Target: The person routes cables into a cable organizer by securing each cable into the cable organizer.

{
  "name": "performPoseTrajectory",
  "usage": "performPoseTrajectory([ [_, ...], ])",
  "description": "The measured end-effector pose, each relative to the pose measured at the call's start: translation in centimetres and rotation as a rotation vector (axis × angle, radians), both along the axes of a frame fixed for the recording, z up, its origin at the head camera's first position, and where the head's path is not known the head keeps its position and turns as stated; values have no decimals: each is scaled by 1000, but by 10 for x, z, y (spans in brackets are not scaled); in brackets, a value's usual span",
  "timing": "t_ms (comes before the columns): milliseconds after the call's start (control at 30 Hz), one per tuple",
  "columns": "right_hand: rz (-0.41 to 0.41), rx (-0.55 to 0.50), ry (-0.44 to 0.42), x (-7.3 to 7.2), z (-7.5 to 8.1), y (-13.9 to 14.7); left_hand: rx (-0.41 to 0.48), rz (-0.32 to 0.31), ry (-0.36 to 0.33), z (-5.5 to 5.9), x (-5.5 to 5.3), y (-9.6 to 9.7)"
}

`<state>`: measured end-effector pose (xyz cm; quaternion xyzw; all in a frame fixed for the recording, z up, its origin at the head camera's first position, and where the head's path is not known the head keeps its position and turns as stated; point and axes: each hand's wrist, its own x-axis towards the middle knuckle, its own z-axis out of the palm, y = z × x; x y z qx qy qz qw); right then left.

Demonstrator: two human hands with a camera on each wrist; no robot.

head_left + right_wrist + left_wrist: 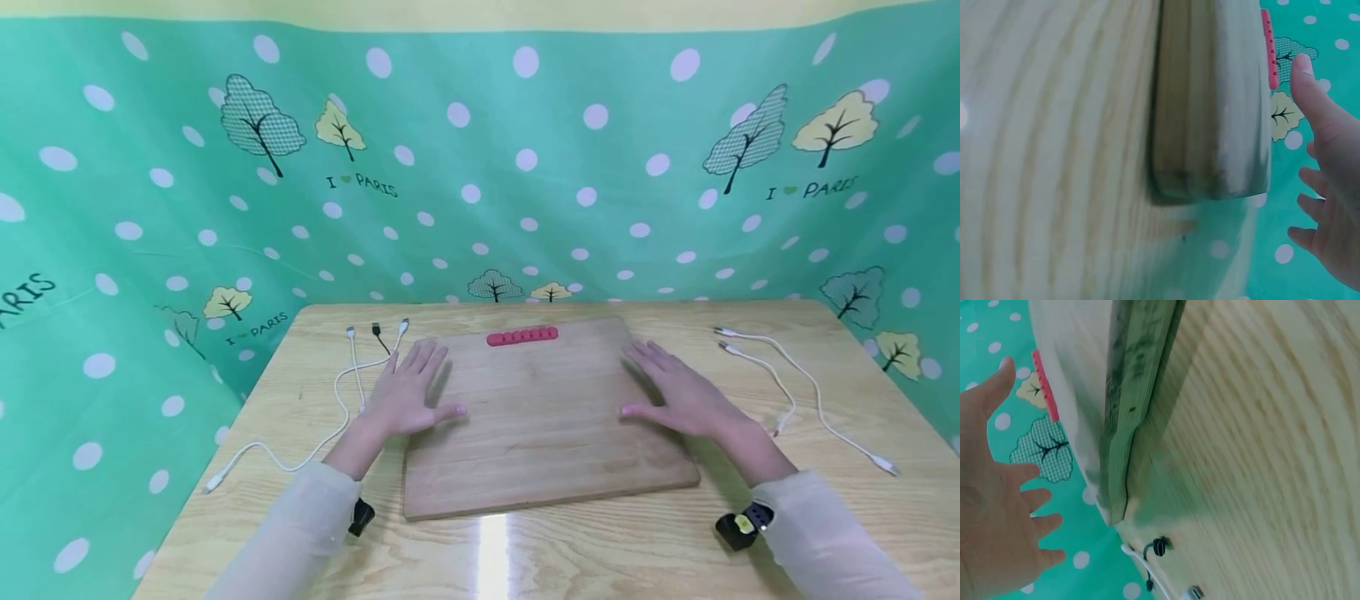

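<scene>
A wooden board (525,417) lies slightly askew in the middle of the table. Near its far edge sits a slim red cable holder (522,336) with a row of notches. My left hand (405,396) hovers over the board's left edge, fingers spread and nothing in it. Over the right edge is my right hand (678,396), likewise spread, thumb toward the middle. In the left wrist view the left hand (1004,500) appears beside the board's side (1141,381). The right wrist view has the right hand (1335,181) next to the board's thick end (1210,106).
Left of the board lie a long white cable (341,400), a shorter white cable (356,367) and a black plug (377,330). Two white cables (813,387) (780,383) lie on the right. A green dotted cloth (480,167) hangs behind the table (600,550).
</scene>
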<state>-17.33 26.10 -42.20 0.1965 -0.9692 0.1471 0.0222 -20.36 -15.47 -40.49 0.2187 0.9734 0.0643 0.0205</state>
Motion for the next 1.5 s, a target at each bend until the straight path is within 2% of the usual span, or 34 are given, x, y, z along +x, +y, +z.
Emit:
performPoseTrajectory([
  [267,42,-21,3,-2,-4,-5,29,-29,-25,-4,7,6],
  [667,95,-28,-2,-4,-11,-12,43,-27,-55,-17,17,5],
  [867,108,-24,-16,-2,-12,-15,35,-40,-60,-18,20,6],
  [1500,134,-7,14,-7,-13,-21,28,-9,-83,-20,25,11],
])
